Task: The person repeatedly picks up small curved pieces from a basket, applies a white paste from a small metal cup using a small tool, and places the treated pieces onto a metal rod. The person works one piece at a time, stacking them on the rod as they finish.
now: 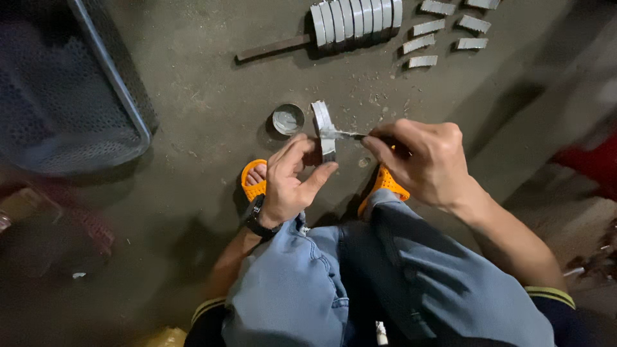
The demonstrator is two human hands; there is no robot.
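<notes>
My left hand grips a curved grey metal piece, holding it upright between thumb and fingers. A thin metal tool is pinched in my right hand, and its tip touches the side of the grey piece. Both hands are above my knees in blue jeans, over my feet in orange sandals. A black watch sits on my left wrist.
A small round tin with grey paste stands on the dirty floor just left of the piece. A row of similar curved pieces is stacked on a bar at the top, with several loose ones to their right. A dark mesh basket is at left.
</notes>
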